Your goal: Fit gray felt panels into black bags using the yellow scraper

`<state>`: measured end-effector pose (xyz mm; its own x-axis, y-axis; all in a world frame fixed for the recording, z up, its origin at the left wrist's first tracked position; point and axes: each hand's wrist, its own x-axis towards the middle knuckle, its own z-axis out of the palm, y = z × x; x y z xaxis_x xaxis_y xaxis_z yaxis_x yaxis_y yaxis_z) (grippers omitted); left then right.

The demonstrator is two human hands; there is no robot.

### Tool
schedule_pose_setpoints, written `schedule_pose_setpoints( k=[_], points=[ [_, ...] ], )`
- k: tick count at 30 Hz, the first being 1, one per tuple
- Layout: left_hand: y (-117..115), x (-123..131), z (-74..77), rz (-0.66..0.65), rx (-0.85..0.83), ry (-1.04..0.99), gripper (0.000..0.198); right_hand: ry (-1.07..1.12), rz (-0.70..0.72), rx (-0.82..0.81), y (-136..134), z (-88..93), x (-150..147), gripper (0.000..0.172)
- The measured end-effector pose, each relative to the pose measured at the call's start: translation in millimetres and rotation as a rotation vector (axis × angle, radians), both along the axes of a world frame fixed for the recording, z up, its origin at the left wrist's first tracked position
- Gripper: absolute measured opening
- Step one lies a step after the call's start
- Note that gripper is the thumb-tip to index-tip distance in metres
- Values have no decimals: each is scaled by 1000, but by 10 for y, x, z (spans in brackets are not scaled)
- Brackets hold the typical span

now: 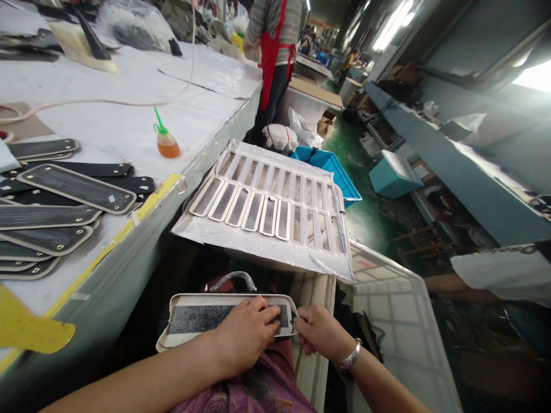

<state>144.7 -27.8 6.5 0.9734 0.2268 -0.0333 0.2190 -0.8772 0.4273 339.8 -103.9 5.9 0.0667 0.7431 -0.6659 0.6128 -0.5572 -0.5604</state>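
Across my lap lies a long, narrow handbag [196,319] with a cream rim around a dark grey speckled panel. A clear curved handle [235,278] sticks up at its far side. My left hand [249,332] rests flat over the right half of the panel, fingers stretched out. At the bag's right end, my right hand [322,332] has its thumb and fingers pinched at the rim corner. Whatever small part lies inside that pinch is hidden by the fingers.
Beyond the bag stands a slotted white board [258,244] bearing several cream-edged dark strips [235,207]. Dark straps [77,188] and an orange oil bottle [167,144] occupy the left table. A white crate [396,321] stands right. A person in a red apron [270,57] is behind.
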Motion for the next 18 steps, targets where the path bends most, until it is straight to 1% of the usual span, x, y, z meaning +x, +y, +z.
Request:
schedule_pose_setpoints(
  k=[5,8,11,13,15,18],
  points=[
    [9,5,0,1,-2,1,28,-53,62,1,16,43,-4,20],
    [12,7,-4,4,-6,-5,28,41,57,-3,-11,36,30,23],
    [14,4,1,3,-8,11,30,173,30,-32,-21,5,66,32],
    [17,2,14,-3,-11,28,31,169,44,-46,3,-9,70,35],
    [22,1,31,-9,-16,46,32,60,123,-23,42,-7,52,33],
    [25,4,51,-11,-15,68,34,-159,326,99,83,21,2,31]
  ],
)
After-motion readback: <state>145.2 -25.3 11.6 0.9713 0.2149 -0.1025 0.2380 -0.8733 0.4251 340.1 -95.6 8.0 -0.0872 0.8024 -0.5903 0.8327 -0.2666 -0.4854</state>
